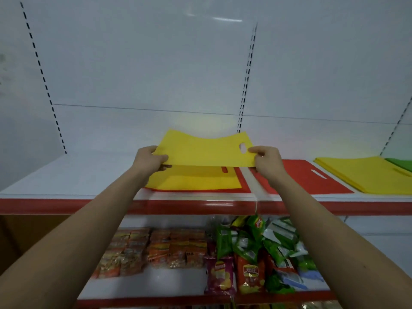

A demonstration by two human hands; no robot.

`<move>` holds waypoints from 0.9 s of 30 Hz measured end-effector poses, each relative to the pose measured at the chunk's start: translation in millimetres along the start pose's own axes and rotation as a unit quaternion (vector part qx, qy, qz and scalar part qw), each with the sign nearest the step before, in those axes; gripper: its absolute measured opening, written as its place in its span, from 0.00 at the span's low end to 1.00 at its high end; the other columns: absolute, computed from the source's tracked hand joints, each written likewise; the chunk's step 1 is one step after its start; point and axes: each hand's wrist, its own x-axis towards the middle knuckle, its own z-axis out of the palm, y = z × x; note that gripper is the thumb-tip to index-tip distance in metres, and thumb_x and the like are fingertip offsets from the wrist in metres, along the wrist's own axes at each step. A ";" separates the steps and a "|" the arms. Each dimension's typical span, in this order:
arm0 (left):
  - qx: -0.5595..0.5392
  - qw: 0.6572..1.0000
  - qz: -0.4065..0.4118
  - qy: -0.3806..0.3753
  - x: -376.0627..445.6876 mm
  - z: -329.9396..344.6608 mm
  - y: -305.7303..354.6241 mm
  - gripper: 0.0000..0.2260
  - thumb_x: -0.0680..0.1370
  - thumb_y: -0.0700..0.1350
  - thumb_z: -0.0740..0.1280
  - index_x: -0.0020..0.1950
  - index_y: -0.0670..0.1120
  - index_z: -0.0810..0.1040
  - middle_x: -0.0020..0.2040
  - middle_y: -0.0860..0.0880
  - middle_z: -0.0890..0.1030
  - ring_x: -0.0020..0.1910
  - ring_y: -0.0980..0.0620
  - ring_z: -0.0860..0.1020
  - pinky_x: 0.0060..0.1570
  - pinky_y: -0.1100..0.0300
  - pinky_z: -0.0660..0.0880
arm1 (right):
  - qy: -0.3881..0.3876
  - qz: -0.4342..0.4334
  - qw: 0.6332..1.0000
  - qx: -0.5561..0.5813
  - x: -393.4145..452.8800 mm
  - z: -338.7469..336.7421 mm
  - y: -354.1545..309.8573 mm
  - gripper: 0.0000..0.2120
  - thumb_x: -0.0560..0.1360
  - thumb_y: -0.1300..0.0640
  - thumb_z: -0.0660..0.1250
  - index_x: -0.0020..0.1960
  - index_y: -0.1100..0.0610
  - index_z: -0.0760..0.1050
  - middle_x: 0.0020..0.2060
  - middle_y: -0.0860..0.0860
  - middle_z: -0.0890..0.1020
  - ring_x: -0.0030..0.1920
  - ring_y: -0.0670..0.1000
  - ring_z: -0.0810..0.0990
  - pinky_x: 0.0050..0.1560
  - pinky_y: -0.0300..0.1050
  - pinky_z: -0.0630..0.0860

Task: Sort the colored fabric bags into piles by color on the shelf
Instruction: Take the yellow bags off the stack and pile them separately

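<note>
I hold a flat yellow fabric bag point(205, 150) level above the upper shelf point(66, 177). My left hand point(148, 159) pinches its left edge and my right hand point(266, 161) pinches its right edge, beside the cut-out handle. Directly below it lies another yellow bag point(194, 179) on top of a red bag point(244, 187). To the right a second red bag point(305, 177) lies flat. Further right sits a yellow pile point(365, 172), and a green bag point(401, 163) shows at the frame's right edge.
The shelf has a red front lip point(66, 206) and a white back panel with slotted uprights point(245, 85). The shelf below carries snack packets point(169, 248) and chip bags point(249, 253). The upper shelf's left part is bare white.
</note>
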 end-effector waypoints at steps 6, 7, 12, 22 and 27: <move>-0.058 0.997 -0.008 -0.043 -41.2 42.0 30.1 0.31 0.76 0.25 0.61 0.76 0.46 0.66 0.57 0.39 0.77 0.46 0.43 0.78 0.50 0.46 0.80 | -0.041 0.009 0.998 0.053 -16.4 -78.3 2.3 0.17 0.79 0.69 0.60 0.67 0.68 0.72 0.46 0.59 0.78 0.27 0.50 0.76 0.28 0.39 0.75; -0.049 0.998 -0.005 -0.043 -51.5 52.3 34.0 0.32 0.76 0.25 0.60 0.76 0.48 0.65 0.56 0.39 0.77 0.45 0.42 0.77 0.51 0.45 0.80 | -0.054 0.010 0.997 0.061 -19.7 -93.1 6.1 0.18 0.79 0.68 0.63 0.68 0.68 0.70 0.48 0.59 0.78 0.25 0.48 0.76 0.27 0.38 0.75; -0.023 0.997 0.002 -0.075 -103.3 122.3 40.7 0.30 0.75 0.25 0.59 0.74 0.46 0.70 0.48 0.43 0.76 0.39 0.47 0.70 0.41 0.54 0.70 | -0.069 0.016 0.996 0.057 -41.8 -174.9 35.0 0.20 0.79 0.70 0.61 0.71 0.67 0.68 0.61 0.58 0.73 0.24 0.47 0.77 0.30 0.38 0.76; 0.014 0.991 0.010 -0.136 -167.6 267.0 52.3 0.25 0.77 0.30 0.64 0.74 0.40 0.68 0.71 0.41 0.69 0.65 0.43 0.72 0.55 0.54 0.72 | -0.045 0.072 0.995 0.043 -76.2 -322.1 122.0 0.22 0.80 0.69 0.58 0.73 0.63 0.67 0.73 0.59 0.67 0.42 0.53 0.80 0.50 0.59 0.80; 0.021 0.984 0.019 -0.176 -175.2 324.7 55.1 0.27 0.75 0.31 0.67 0.74 0.40 0.69 0.73 0.41 0.69 0.70 0.43 0.69 0.70 0.50 0.68 | -0.012 0.087 0.996 0.018 -71.8 -371.9 164.2 0.22 0.80 0.69 0.59 0.73 0.61 0.67 0.75 0.57 0.64 0.68 0.56 0.71 0.53 0.45 0.72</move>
